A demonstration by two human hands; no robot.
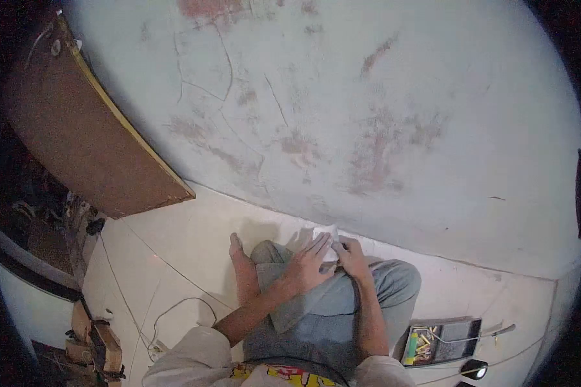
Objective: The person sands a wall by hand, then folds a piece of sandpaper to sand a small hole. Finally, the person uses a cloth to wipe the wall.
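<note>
A small white sheet, soft and folded like tissue or cloth, is held over my crossed legs, close to the foot of the wall. My left hand lies across its near side, fingers together and pressed along it. From the right, my right hand grips its edge, thumb and fingers closed. The fingertips partly hide the sheet. Below both hands are my grey trousers, and my bare foot rests on the tiles to the left.
The scuffed, cracked wall rises in front. A brown board leans at the left. On the tiled floor runs a cable. At the right, a black tray holds small brass-coloured pieces; a lit lamp is beside it.
</note>
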